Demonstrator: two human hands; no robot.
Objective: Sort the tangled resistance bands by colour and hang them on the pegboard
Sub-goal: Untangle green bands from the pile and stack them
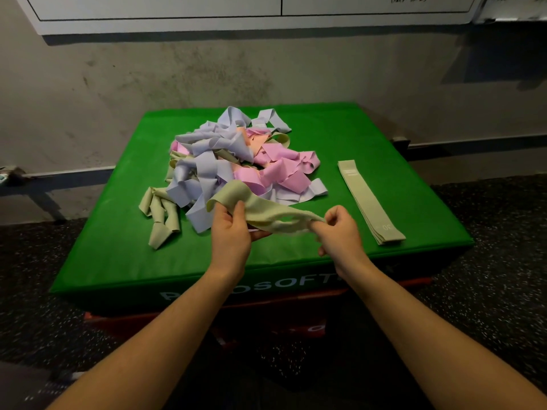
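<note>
My left hand (229,232) and right hand (340,232) both grip one green band (266,211) near the pile (236,161)

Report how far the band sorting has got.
Done: only a flat stack of green bands laid aside on the mat. In hand: left hand and right hand hold another green band. Left: the tangled pile; nothing is seen hung.

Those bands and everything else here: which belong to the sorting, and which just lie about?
Job:
green band, held by left hand and right hand
tangled pile
flat green bands

Lying about:
green mat
white board
</note>
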